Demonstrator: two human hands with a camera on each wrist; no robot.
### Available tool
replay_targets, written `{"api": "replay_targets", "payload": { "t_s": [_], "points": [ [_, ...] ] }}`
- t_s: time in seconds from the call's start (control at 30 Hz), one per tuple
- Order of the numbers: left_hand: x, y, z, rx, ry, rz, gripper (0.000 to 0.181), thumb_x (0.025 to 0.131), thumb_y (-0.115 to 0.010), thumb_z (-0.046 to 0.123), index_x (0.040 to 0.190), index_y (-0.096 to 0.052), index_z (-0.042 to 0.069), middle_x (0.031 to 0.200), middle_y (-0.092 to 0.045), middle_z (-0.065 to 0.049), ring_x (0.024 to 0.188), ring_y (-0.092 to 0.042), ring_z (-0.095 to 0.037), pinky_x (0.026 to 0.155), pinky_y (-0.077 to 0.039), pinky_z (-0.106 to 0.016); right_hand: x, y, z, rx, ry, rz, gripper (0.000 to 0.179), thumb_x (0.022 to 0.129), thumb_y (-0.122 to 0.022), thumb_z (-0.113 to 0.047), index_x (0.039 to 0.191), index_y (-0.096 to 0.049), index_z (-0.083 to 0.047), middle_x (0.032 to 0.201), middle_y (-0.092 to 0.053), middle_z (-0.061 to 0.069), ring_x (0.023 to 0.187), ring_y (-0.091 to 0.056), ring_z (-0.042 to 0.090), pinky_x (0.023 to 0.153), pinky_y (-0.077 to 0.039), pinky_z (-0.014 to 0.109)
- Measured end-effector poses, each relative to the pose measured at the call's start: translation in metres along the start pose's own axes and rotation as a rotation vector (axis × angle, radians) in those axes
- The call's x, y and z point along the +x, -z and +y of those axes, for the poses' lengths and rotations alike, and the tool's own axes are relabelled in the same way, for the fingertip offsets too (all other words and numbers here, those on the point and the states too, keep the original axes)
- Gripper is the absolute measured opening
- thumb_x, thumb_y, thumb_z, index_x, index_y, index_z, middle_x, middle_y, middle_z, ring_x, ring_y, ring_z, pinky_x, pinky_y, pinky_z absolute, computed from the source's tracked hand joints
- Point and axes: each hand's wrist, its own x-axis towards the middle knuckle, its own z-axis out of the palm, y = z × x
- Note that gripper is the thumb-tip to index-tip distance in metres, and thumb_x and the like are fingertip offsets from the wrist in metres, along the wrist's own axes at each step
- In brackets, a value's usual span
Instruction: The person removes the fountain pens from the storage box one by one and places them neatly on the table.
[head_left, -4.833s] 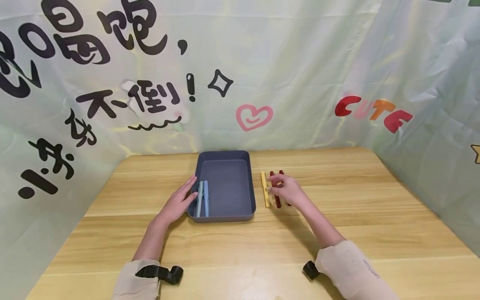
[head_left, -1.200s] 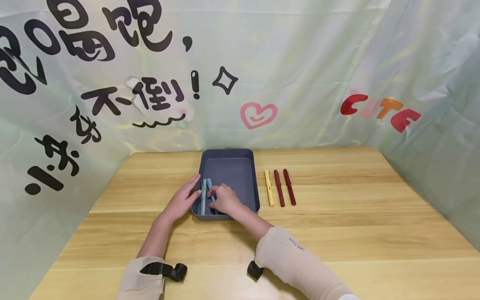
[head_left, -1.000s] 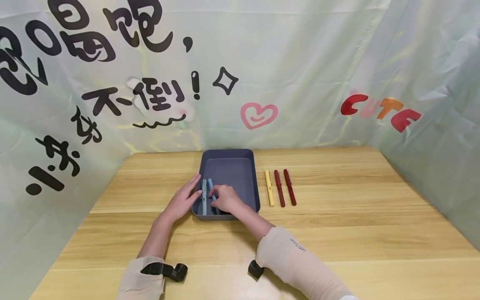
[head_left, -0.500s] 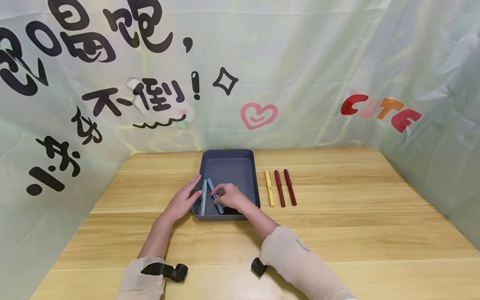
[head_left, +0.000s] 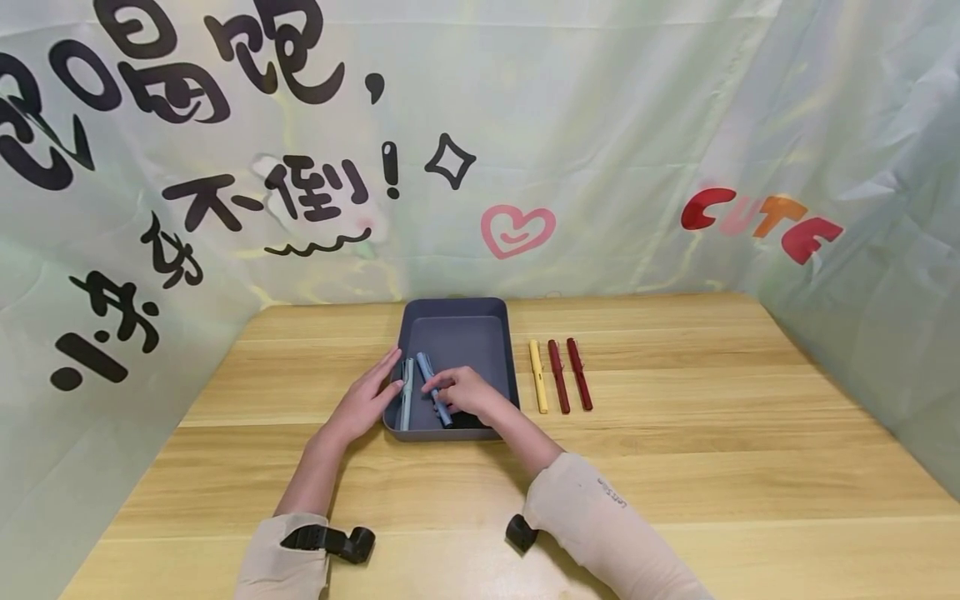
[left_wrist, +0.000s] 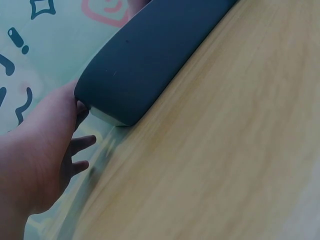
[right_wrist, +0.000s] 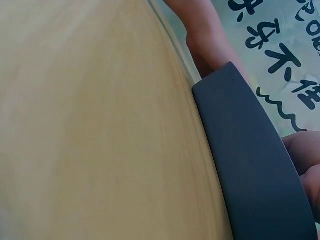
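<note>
A dark blue-grey tray [head_left: 468, 350] stands on the table with two pens in its near left part. The light grey-blue pen [head_left: 407, 396] lies along the left wall. To its right, a blue pen [head_left: 424, 364] slants with its top end to the left. My right hand [head_left: 467, 392] pinches this blue pen over the tray; its fingertips partly cover the barrel. My left hand [head_left: 363, 406] holds the tray's left wall, thumb over the rim and fingers along the outside. The left wrist view shows the left hand [left_wrist: 42, 150] at the tray's corner.
Right of the tray, a yellow pen [head_left: 538, 377], a dark red pen [head_left: 558, 377] and a deeper red pen [head_left: 580, 375] lie side by side on the wooden table [head_left: 675, 433]. A printed cloth [head_left: 600, 150] hangs behind the table.
Earlier my right hand was at the pens on the right; then it came to the tray. Over the last second, it and the blue pen shifted right, away from the light grey-blue pen.
</note>
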Motion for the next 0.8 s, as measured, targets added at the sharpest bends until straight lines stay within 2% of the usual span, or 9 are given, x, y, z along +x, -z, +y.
{"api": "replay_targets", "payload": {
  "t_s": [0.1, 0.23, 0.37, 0.53, 0.7, 0.8],
  "points": [
    [0.0, 0.0, 0.0, 0.001, -0.006, 0.001, 0.055, 0.098, -0.044, 0.028, 0.146, -0.025, 0.01, 0.15, -0.019, -0.009, 0.134, -0.02, -0.031, 0.105, -0.018, -0.052, -0.002, 0.0, -0.001, 0.017, -0.003, -0.012, 0.026, 0.087, -0.052, 0.009, 0.109, -0.064, 0.004, 0.103, -0.058, 0.018, 0.082, -0.062, 0.028, 0.071, -0.053, 0.036],
    [0.0, 0.0, 0.0, -0.001, -0.009, 0.002, 0.055, 0.098, -0.045, 0.027, 0.146, -0.026, 0.009, 0.15, -0.02, -0.009, 0.134, -0.02, -0.03, 0.105, -0.019, -0.052, -0.016, 0.001, -0.015, 0.016, -0.019, -0.02, 0.029, 0.085, -0.054, 0.012, 0.112, -0.061, 0.007, 0.104, -0.054, 0.023, 0.088, -0.06, 0.032, 0.076, -0.051, 0.039],
    [-0.001, 0.0, 0.001, -0.003, -0.006, 0.003, 0.054, 0.098, -0.045, 0.026, 0.146, -0.026, 0.009, 0.15, -0.02, -0.009, 0.134, -0.02, -0.03, 0.105, -0.019, -0.051, -0.026, 0.0, -0.024, 0.0, -0.004, -0.006, 0.029, 0.085, -0.053, 0.013, 0.112, -0.06, 0.008, 0.102, -0.054, 0.022, 0.085, -0.06, 0.029, 0.075, -0.052, 0.036],
    [-0.001, 0.0, 0.001, -0.003, -0.002, 0.0, 0.054, 0.098, -0.046, 0.025, 0.146, -0.026, 0.009, 0.15, -0.019, -0.009, 0.134, -0.02, -0.03, 0.105, -0.018, -0.052, -0.029, 0.0, -0.024, -0.017, 0.016, -0.008, 0.03, 0.084, -0.053, 0.013, 0.112, -0.06, 0.008, 0.101, -0.054, 0.022, 0.082, -0.061, 0.027, 0.075, -0.051, 0.036],
    [-0.001, 0.001, 0.001, -0.005, -0.008, 0.001, 0.054, 0.098, -0.046, 0.025, 0.146, -0.026, 0.008, 0.15, -0.019, -0.009, 0.134, -0.019, -0.031, 0.104, -0.018, -0.053, -0.02, 0.002, -0.017, 0.011, -0.005, -0.032, 0.032, 0.083, -0.055, 0.012, 0.114, -0.06, 0.007, 0.108, -0.054, 0.025, 0.084, -0.06, 0.026, 0.079, -0.05, 0.04],
    [-0.001, 0.001, 0.001, -0.007, -0.012, 0.003, 0.054, 0.098, -0.046, 0.024, 0.146, -0.026, 0.009, 0.15, -0.019, -0.008, 0.134, -0.02, -0.031, 0.104, -0.018, -0.053, -0.009, 0.002, -0.005, 0.012, 0.002, -0.027, 0.031, 0.083, -0.056, 0.01, 0.114, -0.061, 0.004, 0.107, -0.056, 0.021, 0.082, -0.06, 0.023, 0.077, -0.051, 0.039]
  ]
}}
